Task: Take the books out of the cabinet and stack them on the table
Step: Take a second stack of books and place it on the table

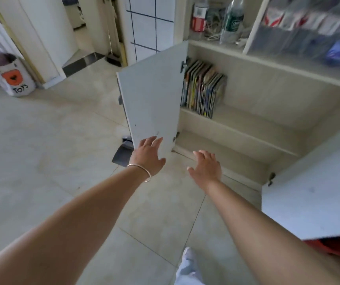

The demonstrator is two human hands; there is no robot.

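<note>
A row of thin, colourful books (203,89) stands upright at the left end of the middle shelf inside the open cabinet (267,95). Both cabinet doors hang open: the left door (152,93) and the right door (313,194). My left hand (149,155), with a bracelet on its wrist, is spread flat, its fingertips at the lower edge of the left door. My right hand (206,167) is held out with fingers apart, low in front of the cabinet's bottom shelf and below the books. Neither hand holds anything. No table is in view.
Bottles (231,19) and cables sit on the shelf above the cabinet, next to clear plastic boxes (300,23). A white toy bag (13,77) stands on the tiled floor at far left. A dark dustpan (123,153) lies behind the left door. My foot (188,264) is below.
</note>
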